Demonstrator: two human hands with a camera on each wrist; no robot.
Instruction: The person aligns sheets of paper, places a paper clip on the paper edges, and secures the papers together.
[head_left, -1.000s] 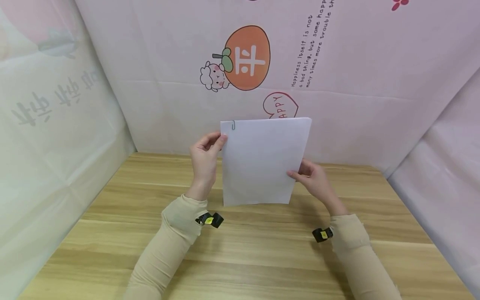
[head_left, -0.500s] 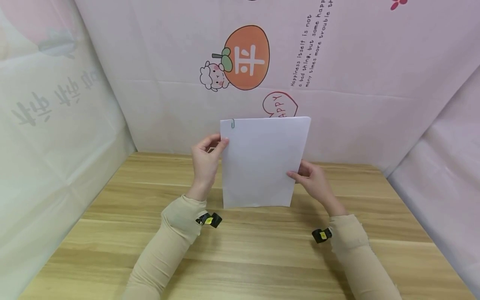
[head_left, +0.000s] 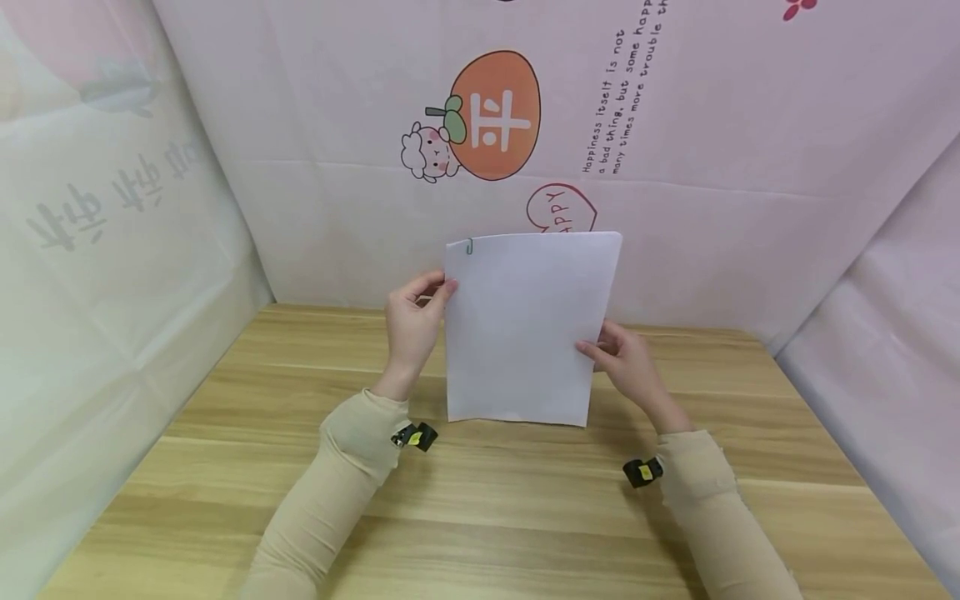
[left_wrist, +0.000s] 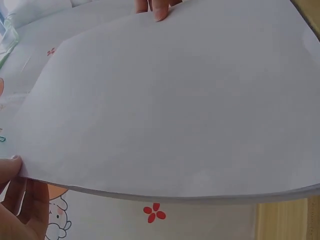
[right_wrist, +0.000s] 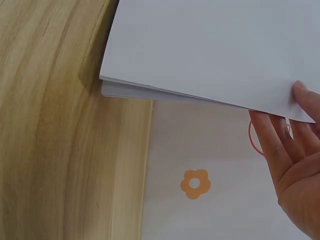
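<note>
A stack of white paper (head_left: 525,333) is held upright over the table, its blank front sheet facing me. At its top left corner sits a green paper clip (head_left: 470,247). My left hand (head_left: 414,327) pinches the left edge below the clip, thumb in front and fingers behind. Lower on the right edge, my right hand (head_left: 630,363) grips the stack the same way. In the right wrist view the sheets of the paper (right_wrist: 200,50) part slightly at the bottom corner, with the right hand (right_wrist: 297,155) holding the edge. The left wrist view shows the left thumb (left_wrist: 10,167) on the paper.
The wooden table (head_left: 495,517) spreads under both forearms. Behind it hangs a pale printed cloth (head_left: 337,217) with an orange fruit drawing (head_left: 497,115), and similar cloth hangs at both sides. Small black cameras (head_left: 642,472) are strapped at the wrists.
The stack's lower edge has come slightly down and nearer, and its top left corner now bends a little. The left hand has shifted slightly down; the right grip looks the same.
</note>
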